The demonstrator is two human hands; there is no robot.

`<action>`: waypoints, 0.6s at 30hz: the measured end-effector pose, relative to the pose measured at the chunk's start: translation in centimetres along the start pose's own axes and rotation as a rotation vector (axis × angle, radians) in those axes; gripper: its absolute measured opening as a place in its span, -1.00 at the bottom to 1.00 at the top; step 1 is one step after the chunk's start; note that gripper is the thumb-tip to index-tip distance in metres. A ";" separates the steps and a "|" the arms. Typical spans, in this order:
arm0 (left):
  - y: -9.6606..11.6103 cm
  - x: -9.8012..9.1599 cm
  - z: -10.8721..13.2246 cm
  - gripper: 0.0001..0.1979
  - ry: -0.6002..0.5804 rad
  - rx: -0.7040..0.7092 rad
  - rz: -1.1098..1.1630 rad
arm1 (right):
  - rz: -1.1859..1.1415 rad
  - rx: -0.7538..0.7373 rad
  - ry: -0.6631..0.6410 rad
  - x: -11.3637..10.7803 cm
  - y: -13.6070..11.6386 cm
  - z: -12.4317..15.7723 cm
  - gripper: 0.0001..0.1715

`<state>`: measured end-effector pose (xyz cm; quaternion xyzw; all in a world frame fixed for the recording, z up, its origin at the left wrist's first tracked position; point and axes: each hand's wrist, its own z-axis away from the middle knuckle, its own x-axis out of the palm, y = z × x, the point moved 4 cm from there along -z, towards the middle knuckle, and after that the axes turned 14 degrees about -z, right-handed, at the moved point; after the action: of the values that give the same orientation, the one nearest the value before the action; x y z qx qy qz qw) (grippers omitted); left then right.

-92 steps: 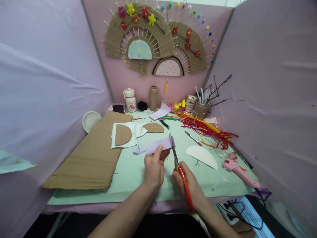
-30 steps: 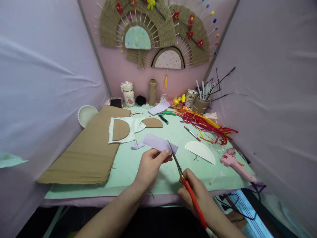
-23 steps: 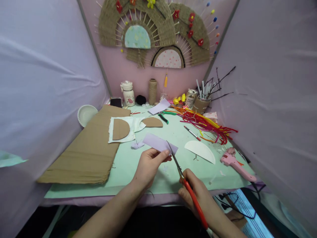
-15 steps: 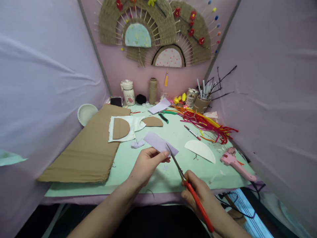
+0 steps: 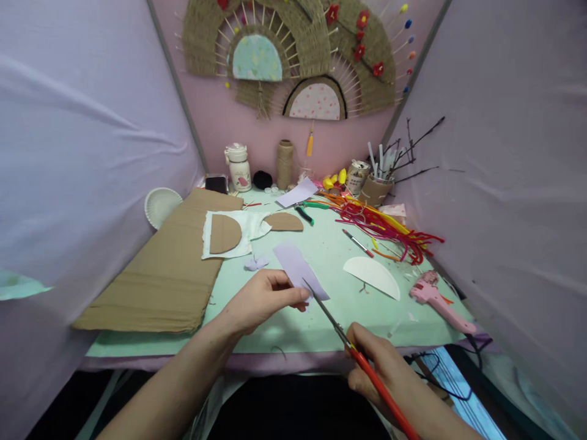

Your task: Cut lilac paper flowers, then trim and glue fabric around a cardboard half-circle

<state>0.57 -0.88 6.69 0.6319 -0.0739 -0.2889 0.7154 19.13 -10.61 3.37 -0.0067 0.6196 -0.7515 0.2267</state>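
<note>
My left hand (image 5: pixel 270 297) pinches the near edge of a lilac paper strip (image 5: pixel 297 264) between thumb and fingers, over the table. My right hand (image 5: pixel 373 360) is wrapped round the red handles of a pair of scissors (image 5: pixel 331 319). The blades point up and left, and their tips lie over the strip beside my left thumb. Whether the blades are cutting into the paper, I cannot tell. A small folded lilac scrap (image 5: pixel 257 263) lies just beyond my left hand. Right of the strip rests a white half-round paper (image 5: pixel 372 277).
Brown cardboard (image 5: pixel 151 287) covers the table's left side, with a cardboard half-disc (image 5: pixel 224 234) on white cloth near it. A pink glue gun (image 5: pixel 440 300), a pen (image 5: pixel 358 242) and colourful pipe cleaners (image 5: pixel 380 226) lie to the right. Green-handled pliers (image 5: pixel 304 214) lie farther back.
The lilac strip has turned so its far end points more away from me. My left hand has shifted slightly left; my right hand, with the scissors, slightly right and down.
</note>
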 end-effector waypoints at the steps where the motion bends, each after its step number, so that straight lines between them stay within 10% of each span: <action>1: 0.2 -0.2 0.1 -0.85 -0.028 0.001 -0.024 | -0.009 0.001 -0.012 0.0 -0.1 0.1 -0.67; 18: 0.1 1.1 0.4 -0.76 0.092 0.071 -0.045 | -0.023 -0.080 0.011 0.8 0.6 -0.7 -0.62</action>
<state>1.34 -1.74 6.58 0.6708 -0.0368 -0.2730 0.6885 18.37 -10.30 2.42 -0.0187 0.6501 -0.7287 0.2145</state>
